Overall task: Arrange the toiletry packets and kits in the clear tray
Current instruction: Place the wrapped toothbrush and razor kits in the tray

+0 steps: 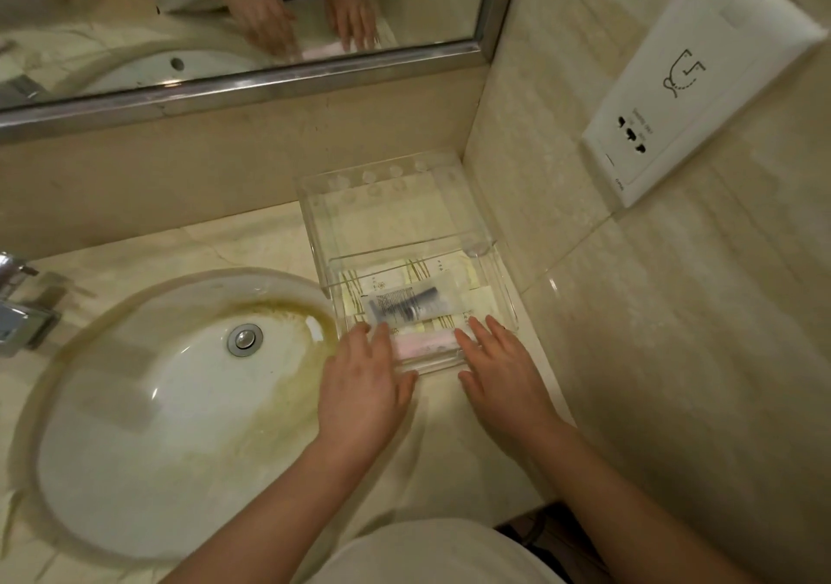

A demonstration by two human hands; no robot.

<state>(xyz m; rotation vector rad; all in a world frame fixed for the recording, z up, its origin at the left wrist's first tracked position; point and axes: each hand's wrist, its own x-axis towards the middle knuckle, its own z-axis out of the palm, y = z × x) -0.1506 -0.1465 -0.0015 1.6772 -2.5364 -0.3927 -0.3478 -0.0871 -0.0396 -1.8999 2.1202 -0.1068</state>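
long pink packet (425, 343) lies left-to-right at the clear plastic tray's (507, 287) near end, between flat-fingered left hand (364, 385) and right hand (503, 376), neither gripping anything

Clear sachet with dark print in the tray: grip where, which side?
Probably pinch the clear sachet with dark print at its right end, from above: it lies flat atop pale yellow packets, and walls of the clear tray block sideways reach.
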